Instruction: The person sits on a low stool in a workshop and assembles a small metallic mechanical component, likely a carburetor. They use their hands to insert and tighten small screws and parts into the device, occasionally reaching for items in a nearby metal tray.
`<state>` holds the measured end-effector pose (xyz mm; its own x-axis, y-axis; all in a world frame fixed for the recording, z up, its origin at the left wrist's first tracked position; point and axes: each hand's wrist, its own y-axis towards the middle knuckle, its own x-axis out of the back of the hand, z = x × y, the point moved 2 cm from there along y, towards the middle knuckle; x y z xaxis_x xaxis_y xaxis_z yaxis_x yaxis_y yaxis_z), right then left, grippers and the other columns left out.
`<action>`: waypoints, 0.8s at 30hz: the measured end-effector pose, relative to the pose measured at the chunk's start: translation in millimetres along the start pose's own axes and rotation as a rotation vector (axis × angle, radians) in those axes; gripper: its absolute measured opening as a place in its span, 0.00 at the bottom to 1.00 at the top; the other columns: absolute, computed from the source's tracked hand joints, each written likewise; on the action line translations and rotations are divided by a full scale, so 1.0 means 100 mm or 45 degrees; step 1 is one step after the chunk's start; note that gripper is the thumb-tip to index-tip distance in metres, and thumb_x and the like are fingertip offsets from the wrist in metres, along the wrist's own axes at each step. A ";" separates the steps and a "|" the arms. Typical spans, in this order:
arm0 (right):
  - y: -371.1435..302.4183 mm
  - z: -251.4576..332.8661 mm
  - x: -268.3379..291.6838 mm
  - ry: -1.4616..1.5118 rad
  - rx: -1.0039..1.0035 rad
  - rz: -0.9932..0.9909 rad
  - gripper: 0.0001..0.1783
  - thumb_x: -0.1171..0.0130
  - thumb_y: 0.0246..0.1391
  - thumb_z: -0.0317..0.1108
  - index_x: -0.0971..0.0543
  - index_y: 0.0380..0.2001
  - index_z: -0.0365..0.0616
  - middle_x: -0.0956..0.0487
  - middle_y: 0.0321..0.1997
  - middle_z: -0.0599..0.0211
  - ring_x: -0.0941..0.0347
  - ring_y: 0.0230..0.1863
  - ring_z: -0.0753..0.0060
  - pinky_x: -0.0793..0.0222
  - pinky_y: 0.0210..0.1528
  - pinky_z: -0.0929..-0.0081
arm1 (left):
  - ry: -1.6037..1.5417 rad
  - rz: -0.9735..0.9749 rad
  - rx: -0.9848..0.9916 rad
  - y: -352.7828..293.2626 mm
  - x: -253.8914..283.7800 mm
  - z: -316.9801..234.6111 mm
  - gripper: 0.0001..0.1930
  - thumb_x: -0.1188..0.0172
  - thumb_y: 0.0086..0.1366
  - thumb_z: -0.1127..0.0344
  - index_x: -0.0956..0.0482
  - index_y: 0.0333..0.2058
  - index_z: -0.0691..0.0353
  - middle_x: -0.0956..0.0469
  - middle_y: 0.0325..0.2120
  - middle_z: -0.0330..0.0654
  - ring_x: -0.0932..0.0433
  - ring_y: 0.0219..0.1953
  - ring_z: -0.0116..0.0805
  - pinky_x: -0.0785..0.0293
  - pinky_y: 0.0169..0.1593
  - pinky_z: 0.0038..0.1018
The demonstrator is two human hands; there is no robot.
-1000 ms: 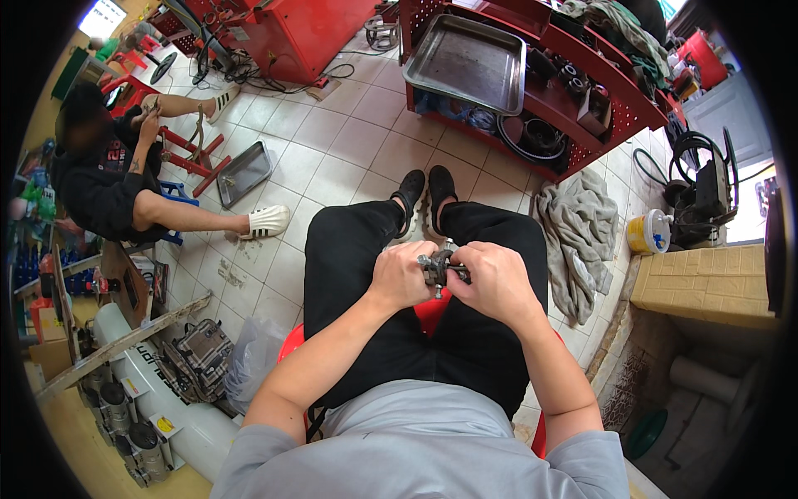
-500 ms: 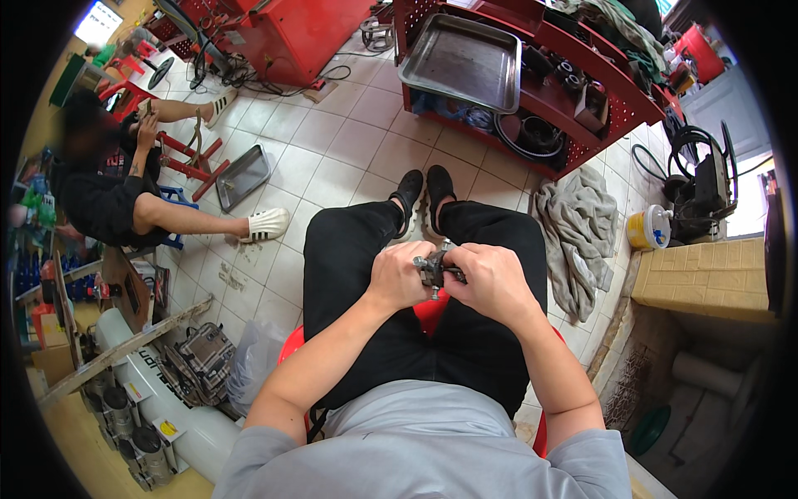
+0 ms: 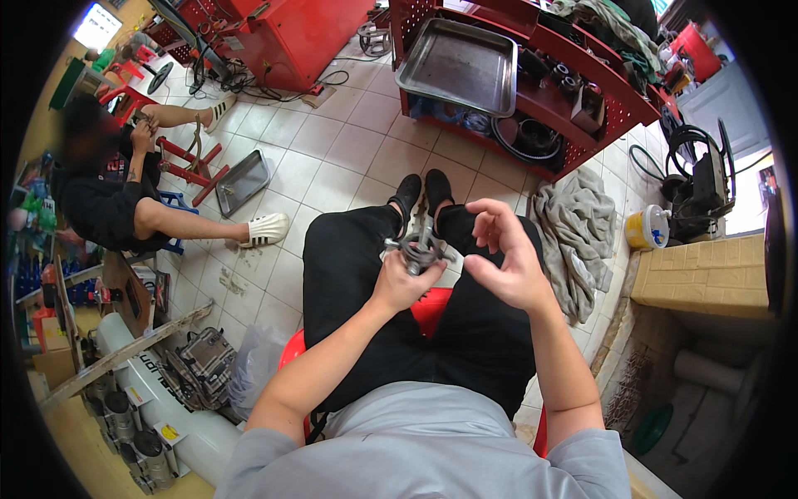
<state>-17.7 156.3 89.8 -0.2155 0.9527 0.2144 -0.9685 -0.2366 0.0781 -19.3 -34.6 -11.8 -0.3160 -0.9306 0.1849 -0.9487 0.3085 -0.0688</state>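
"Right hand (image 3: 515,270) has come away: half a second ago it was on the metal part (image 3: 420,251), and now it's up to the right, over the right thigh of the black trousers (image 3: 345,249)."

"Is it holding anything?"

"Nothing that I can see. The thumb stands well apart from the curled fingers, so it's spread wide."

"And the left hand (image 3: 404,284)?"

"Gripping the part from the near side, thumb along its right. It had that grip before, but the part sits differently: its ringed face shows now, where the right hand used to cover half of it."

"Where exactly is the part?"

"Held in the air between the knees, past the front edge of the red seat (image 3: 432,314). Some of its outline is blurred."

"Anything else shifted?"

"Hardly. The large metal tray (image 3: 460,71) still lies at the near left corner of the red cart (image 3: 619,121), and the grey cloth (image 3: 573,229) is still on the floor, just off the cart's near right corner."
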 end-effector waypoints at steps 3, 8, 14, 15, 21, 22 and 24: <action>-0.01 -0.34 -0.05 0.231 -0.043 -0.160 0.30 0.34 0.48 0.32 0.31 0.55 0.47 0.35 0.36 0.77 0.40 0.36 0.83 0.43 0.38 0.82 | -0.714 -0.040 0.363 0.04 -0.12 -0.07 0.06 0.39 0.63 0.67 0.25 0.34 0.62 0.23 0.24 0.36 0.22 0.27 0.27 0.26 0.34 0.28; -0.01 -0.76 -0.36 0.273 -0.373 0.044 0.39 0.30 0.51 0.43 0.36 0.60 0.39 0.29 0.45 0.58 0.27 0.46 0.69 0.27 0.47 0.71 | -1.141 0.019 0.583 0.16 -0.06 0.06 0.12 0.45 0.67 0.62 0.27 0.43 0.62 0.22 0.32 0.40 0.21 0.36 0.33 0.23 0.42 0.30; -0.02 -0.97 -0.48 0.332 -0.394 0.327 0.51 0.26 0.45 0.39 0.44 0.67 0.37 0.28 0.57 0.57 0.33 0.59 0.64 0.37 0.61 0.68 | -1.152 -0.008 0.525 0.25 -0.01 0.19 0.15 0.48 0.69 0.60 0.29 0.48 0.65 0.22 0.37 0.43 0.22 0.43 0.36 0.25 0.50 0.35; -0.02 -1.03 -0.45 0.279 -0.396 0.303 0.52 0.26 0.44 0.39 0.44 0.67 0.37 0.28 0.56 0.57 0.33 0.59 0.64 0.37 0.61 0.68 | -1.108 0.044 0.501 0.29 -0.02 0.18 0.16 0.48 0.70 0.59 0.28 0.48 0.65 0.21 0.38 0.44 0.21 0.43 0.36 0.25 0.50 0.34; 0.10 -1.06 -0.39 0.140 -0.476 0.079 0.62 0.22 0.37 0.42 0.50 0.70 0.37 0.29 0.52 0.52 0.28 0.49 0.66 0.30 0.52 0.73 | -1.178 -0.079 0.516 0.52 -0.06 0.21 0.17 0.45 0.70 0.54 0.26 0.45 0.64 0.20 0.38 0.45 0.20 0.45 0.35 0.24 0.49 0.33; 0.10 -1.05 -0.39 0.156 -0.508 0.064 0.63 0.22 0.37 0.42 0.50 0.70 0.37 0.29 0.51 0.52 0.27 0.46 0.67 0.29 0.50 0.74 | -1.225 -0.130 0.527 0.53 -0.04 0.23 0.17 0.45 0.70 0.54 0.26 0.45 0.64 0.20 0.38 0.45 0.20 0.45 0.35 0.24 0.50 0.33; 0.06 -1.00 -0.39 0.187 -0.571 0.035 0.64 0.21 0.37 0.42 0.52 0.70 0.37 0.29 0.49 0.52 0.26 0.40 0.69 0.27 0.45 0.75 | -1.264 -0.158 0.485 0.57 0.01 0.26 0.22 0.48 0.70 0.47 0.27 0.45 0.64 0.21 0.40 0.47 0.20 0.46 0.37 0.24 0.52 0.34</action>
<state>-27.7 136.5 -15.2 -0.2261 0.9717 0.0681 -0.9136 -0.1873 -0.3609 -73.2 -23.2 -41.0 0.0926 -0.7479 -0.6573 -0.8550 0.2786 -0.4374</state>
